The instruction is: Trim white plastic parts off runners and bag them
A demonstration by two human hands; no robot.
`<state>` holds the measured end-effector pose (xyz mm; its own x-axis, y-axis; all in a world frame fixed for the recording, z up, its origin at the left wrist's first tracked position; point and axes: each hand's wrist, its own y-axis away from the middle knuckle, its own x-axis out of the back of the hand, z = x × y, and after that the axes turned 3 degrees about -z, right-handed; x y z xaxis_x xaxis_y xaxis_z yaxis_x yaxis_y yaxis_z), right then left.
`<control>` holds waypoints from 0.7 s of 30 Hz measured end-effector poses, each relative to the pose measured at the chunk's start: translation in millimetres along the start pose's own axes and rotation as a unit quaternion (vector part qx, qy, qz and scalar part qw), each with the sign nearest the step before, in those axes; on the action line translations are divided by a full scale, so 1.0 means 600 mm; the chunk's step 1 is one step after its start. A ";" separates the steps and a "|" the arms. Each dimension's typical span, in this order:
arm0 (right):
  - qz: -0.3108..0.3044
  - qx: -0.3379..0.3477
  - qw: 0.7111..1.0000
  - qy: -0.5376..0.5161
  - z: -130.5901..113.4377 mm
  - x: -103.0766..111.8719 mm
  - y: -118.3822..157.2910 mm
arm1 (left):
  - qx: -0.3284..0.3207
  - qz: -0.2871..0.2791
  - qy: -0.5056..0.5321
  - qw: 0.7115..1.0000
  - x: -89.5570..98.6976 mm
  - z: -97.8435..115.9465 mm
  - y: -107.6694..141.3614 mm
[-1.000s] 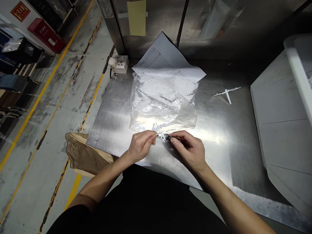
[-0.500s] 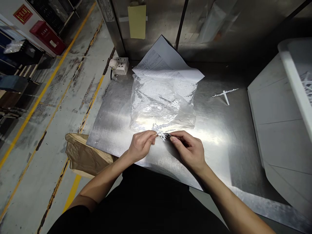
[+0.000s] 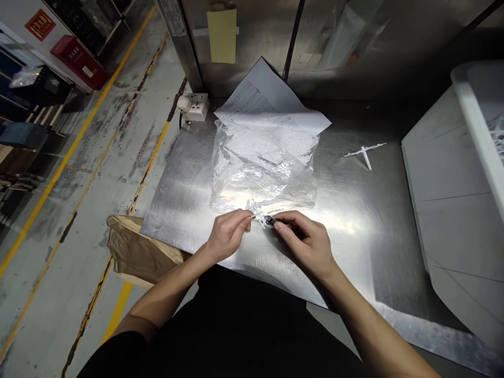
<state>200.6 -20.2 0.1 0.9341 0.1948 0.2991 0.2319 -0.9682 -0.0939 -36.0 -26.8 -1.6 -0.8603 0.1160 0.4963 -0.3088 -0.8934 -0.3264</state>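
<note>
My left hand (image 3: pixel 229 234) pinches one end of a small white branched plastic piece (image 3: pixel 260 214) above the metal table (image 3: pixel 185 194). My right hand (image 3: pixel 309 241) is closed around a small dark tool (image 3: pixel 271 220), whose tip is at the right side of the white piece. Most of the tool is hidden by my fingers. Just beyond both hands lies a clear plastic bag (image 3: pixel 263 163), with a printed sheet (image 3: pixel 268 102) over its far edge. Another white branched piece (image 3: pixel 365 152) rests on the table to the right.
At the right stands a large white bin (image 3: pixel 452 194) with white pieces inside. A power socket (image 3: pixel 197 106) sits at the table's far left corner. Below the left edge is an open brown paper bag (image 3: pixel 144 252). A metal wall closes off the back.
The white piece between my hands has turned slightly. Both hands keep nearly the same place and grip, while the whole view has shifted a little.
</note>
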 end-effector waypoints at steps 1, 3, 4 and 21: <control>0.000 0.004 1.000 0.006 -0.001 0.001 0.000 | -0.005 0.001 -0.001 1.000 0.000 0.000 -0.001; 0.000 0.013 1.000 0.019 -0.002 0.002 0.001 | -0.018 0.002 -0.005 1.000 0.001 0.001 -0.002; 0.001 0.017 1.000 0.023 -0.002 0.002 0.002 | -0.024 0.001 -0.007 1.000 0.001 0.002 -0.003; 0.039 -0.004 0.999 -0.002 0.011 -0.003 0.006 | 0.027 0.000 0.023 0.999 -0.001 0.000 -0.001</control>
<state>201.4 -22.8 -7.0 0.9505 0.1198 0.2867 0.1564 -0.9817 -0.1083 -35.3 -26.2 -1.7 -0.8787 0.1340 0.4582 -0.2869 -0.9154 -0.2825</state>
